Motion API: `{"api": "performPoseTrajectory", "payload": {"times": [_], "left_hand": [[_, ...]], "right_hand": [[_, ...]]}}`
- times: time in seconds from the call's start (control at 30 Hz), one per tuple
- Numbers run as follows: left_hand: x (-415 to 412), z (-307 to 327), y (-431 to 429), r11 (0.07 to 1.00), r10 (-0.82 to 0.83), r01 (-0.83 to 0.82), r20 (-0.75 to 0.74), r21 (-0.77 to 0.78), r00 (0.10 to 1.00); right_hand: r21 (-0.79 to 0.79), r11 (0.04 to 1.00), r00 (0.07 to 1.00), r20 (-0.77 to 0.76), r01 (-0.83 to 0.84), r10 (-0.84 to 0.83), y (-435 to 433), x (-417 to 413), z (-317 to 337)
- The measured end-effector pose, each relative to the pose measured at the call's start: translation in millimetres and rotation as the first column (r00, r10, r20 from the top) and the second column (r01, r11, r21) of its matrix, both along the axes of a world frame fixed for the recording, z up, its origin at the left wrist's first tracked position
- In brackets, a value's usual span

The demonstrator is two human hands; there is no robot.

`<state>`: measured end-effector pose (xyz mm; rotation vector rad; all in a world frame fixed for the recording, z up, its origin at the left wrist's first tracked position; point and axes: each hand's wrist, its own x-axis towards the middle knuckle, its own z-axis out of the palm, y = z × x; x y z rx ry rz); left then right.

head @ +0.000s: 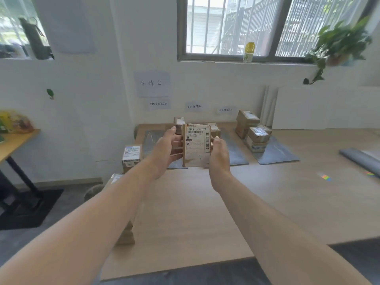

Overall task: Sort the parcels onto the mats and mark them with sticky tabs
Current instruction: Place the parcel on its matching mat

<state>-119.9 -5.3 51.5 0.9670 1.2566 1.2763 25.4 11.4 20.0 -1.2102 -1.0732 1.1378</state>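
Observation:
A brown cardboard parcel (196,148) with a white barcode label is held up between both hands, label facing me. My left hand (167,150) grips its left side, my right hand (219,154) its right side. Three grey mats lie at the far end of the wooden table: a left mat (151,140), a middle mat (234,152) and a right mat (276,151). The right mat carries a stack of several parcels (251,132). Two small parcels (178,121) stand behind the held one. Coloured sticky tabs (326,177) lie on the table at the right.
Another labelled parcel (131,156) stands at the table's left edge, more boxes (125,235) below my left arm. A rolled grey mat (358,159) lies at the far right. Paper signs (152,84) hang on the wall. A side table (12,142) stands at the left.

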Motion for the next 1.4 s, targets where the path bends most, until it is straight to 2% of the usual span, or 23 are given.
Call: {"api": "performPoseTrajectory", "payload": {"times": [0.27,0.47,0.77,1.03,1.27,1.4], "left_hand": [[130,-36,37,0.999,0.024,-0.029,-0.105,-0.043,0.994],[201,-64,56,0.985,0.081,-0.091,-0.072,-0.145,0.994],[225,-122,114,0.947,0.121,-0.118,-0.008,-0.300,0.993],[229,-188,181,0.908,0.015,-0.006,0.017,-0.419,1.000],[245,-245,212,0.852,0.015,0.034,0.089,-0.523,0.996],[255,-278,224,0.821,0.081,0.012,0.137,-0.571,0.987]], "right_hand": [[-0.066,0.995,0.997,-0.034,-0.076,0.074,39,134,-30],[-0.159,0.981,0.994,-0.027,-0.109,0.106,70,206,-61],[-0.305,0.949,0.995,-0.084,-0.083,0.060,121,226,-116],[-0.415,0.910,1.000,-0.013,-0.022,0.019,176,237,-169],[-0.506,0.862,0.998,0.069,0.027,0.010,197,252,-222],[-0.562,0.827,0.992,0.114,0.015,0.059,211,260,-256]]}}
